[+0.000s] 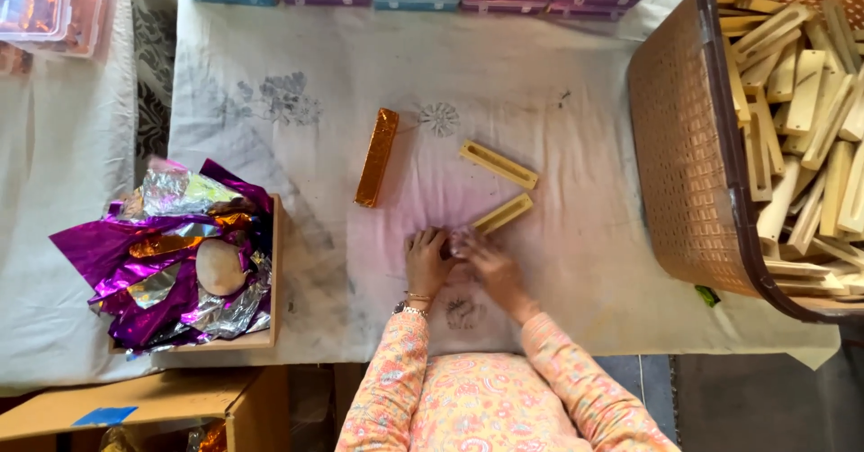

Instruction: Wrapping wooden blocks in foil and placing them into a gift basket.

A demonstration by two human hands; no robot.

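My left hand (427,261) and right hand (486,267) meet at tabletop (576,263) centre, grip pinched on something small, unclear what. Wooden piece (502,214) at 1 o'clock, just beside; orange-wrapped bar (376,157) at 11; basket (684,164) of wooden pieces at 3, foil tray (273,272) at 9.

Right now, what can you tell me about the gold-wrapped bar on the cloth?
The gold-wrapped bar is a long, narrow block covered in crinkled, shiny orange-gold foil. It lies flat on the white cloth, nearly upright in the picture and tilted slightly. Nothing touches it; both hands work below it, and two bare wooden pieces lie to its right.
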